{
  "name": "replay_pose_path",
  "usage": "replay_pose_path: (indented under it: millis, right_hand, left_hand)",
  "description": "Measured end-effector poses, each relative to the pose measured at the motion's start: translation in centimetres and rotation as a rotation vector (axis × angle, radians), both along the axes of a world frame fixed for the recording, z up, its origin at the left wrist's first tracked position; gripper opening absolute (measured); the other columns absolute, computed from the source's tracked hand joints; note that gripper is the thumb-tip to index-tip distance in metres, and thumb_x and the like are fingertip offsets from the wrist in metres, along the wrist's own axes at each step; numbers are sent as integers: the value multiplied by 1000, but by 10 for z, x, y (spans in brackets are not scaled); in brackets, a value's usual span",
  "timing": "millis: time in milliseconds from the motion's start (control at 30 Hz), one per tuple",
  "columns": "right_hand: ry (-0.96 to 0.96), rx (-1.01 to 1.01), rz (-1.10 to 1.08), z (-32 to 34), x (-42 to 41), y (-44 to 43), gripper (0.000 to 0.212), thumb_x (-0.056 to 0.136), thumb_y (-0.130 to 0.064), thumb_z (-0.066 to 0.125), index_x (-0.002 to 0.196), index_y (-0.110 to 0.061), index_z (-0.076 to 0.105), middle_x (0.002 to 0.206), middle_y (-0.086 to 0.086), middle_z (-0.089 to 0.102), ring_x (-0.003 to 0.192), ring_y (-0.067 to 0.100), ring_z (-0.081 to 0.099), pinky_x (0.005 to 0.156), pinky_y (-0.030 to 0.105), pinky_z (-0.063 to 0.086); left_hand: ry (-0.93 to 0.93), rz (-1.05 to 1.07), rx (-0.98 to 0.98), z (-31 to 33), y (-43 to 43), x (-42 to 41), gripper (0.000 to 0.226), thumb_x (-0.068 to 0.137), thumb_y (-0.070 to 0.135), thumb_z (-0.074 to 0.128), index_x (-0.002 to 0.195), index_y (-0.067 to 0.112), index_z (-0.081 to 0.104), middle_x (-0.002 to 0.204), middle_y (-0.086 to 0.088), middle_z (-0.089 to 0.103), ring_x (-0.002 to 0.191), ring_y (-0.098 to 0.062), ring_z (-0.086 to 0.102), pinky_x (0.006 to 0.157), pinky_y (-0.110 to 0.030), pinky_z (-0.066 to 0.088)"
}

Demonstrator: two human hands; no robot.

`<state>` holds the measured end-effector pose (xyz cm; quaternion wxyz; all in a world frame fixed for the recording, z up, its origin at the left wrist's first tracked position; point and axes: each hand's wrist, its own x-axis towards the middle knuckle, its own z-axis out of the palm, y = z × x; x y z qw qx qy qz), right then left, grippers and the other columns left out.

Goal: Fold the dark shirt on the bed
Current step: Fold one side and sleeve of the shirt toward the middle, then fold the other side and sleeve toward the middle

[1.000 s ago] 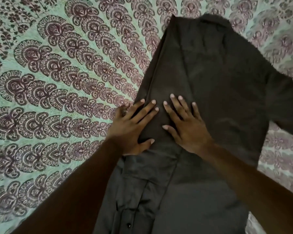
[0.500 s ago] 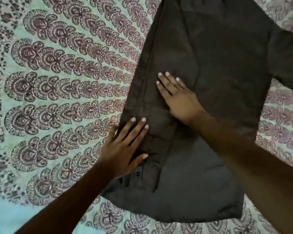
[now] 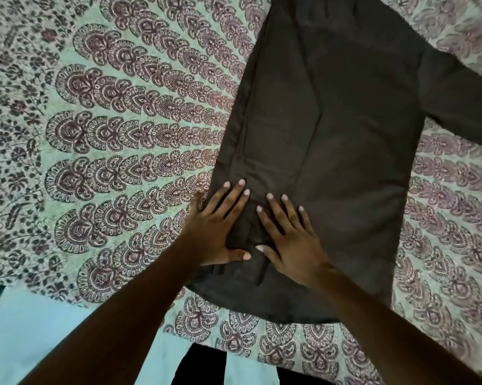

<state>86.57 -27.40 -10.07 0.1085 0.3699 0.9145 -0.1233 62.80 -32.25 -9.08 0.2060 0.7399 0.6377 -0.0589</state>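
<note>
A bed (image 3: 109,134) with a pale green, maroon-patterned cover fills the view. The dark shirt (image 3: 345,134) lies flat on it, right of centre. Its long axis runs straight away from the person: the curved hem (image 3: 262,309) is at the near edge and the far end runs out of the top of the view. One sleeve (image 3: 462,104) sticks out to the right. The left hand (image 3: 217,232) and right hand (image 3: 289,245) press flat, side by side, on the shirt's near left part, fingers (image 3: 234,201) straight and spread, gripping nothing.
</note>
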Motion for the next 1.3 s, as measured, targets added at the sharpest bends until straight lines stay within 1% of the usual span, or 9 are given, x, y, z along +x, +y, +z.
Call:
replay_pose_path:
  millis: [133, 233, 400, 633, 867, 1033, 1133, 1233, 1300]
  right_hand:
    - [51, -56, 31, 10, 8, -6, 73, 101, -62, 38, 162, -22, 30, 173, 9, 13, 160, 34, 12, 123, 59, 27]
    - [284, -163, -131, 15, 14, 1, 66, 103, -54, 40, 156, -15, 44, 169, 11, 28, 154, 30, 33, 120, 55, 36]
    - [677, -147, -527, 27, 47, 37, 44, 101, -29, 62, 142, -12, 62, 154, 4, 54, 139, 15, 52, 116, 20, 39]
    - [932, -156, -908, 43, 163, 113, 34, 100, -21, 64, 133, -12, 67, 139, 1, 65, 129, 15, 62, 107, 45, 53]
    - [967, 17, -1148, 78, 313, 186, 34, 95, -14, 60, 128, -15, 68, 131, -1, 68, 125, 14, 63, 102, 47, 56]
    - [974, 289, -1244, 99, 406, 234, 28, 93, -14, 57, 116, -7, 72, 122, 10, 70, 112, 19, 66, 101, 35, 55]
    - [972, 472, -1305, 106, 450, 259, 22, 89, -9, 60, 108, -9, 71, 118, 9, 69, 113, 27, 65, 102, 47, 53]
    - [841, 625, -1424, 113, 482, 278, 21, 87, -16, 61, 106, -11, 69, 121, 11, 65, 118, 28, 61, 107, 20, 43]
    - [710, 697, -1594, 116, 498, 290, 27, 89, -26, 66, 114, -16, 67, 137, 10, 55, 130, 31, 50, 108, 35, 43]
  left_hand:
    - [23, 5, -25, 10, 2, 6, 132, 65, 99, 42, 165, 20, 8, 174, 0, 0, 159, -25, 12, 117, -65, 22]
    - [-7, 88, 24, 17, 4, 17, 112, 78, 88, 41, 164, 22, 15, 173, 1, 11, 158, -26, 17, 118, -61, 23]
    - [-145, 211, 182, 25, 31, 60, 70, 99, 51, 46, 158, 17, 33, 167, 0, 30, 156, -23, 25, 119, -52, 30]
    - [-299, 156, 180, 37, 123, 188, 66, 98, 44, 45, 156, 14, 37, 163, -2, 37, 150, -22, 36, 114, -47, 38]
    - [-304, -25, 106, 49, 255, 346, 76, 96, 30, 61, 161, 16, 24, 170, -3, 20, 154, -26, 25, 120, -51, 31]
    - [-201, -98, 15, 43, 338, 432, 101, 91, 44, 71, 165, 20, 6, 174, 3, -5, 160, -26, 4, 125, -56, 18]
    - [-117, -104, -15, 26, 365, 460, 115, 84, 55, 75, 164, 19, 1, 173, 4, -11, 160, -24, -6, 125, -55, 15]
    - [-57, -106, -98, 7, 368, 467, 118, 85, 60, 72, 164, 18, -4, 172, 4, -18, 159, -23, -13, 126, -55, 12]
    - [-72, -115, -100, -3, 365, 465, 117, 87, 62, 69, 164, 18, -7, 170, 4, -22, 159, -24, -15, 126, -57, 11]
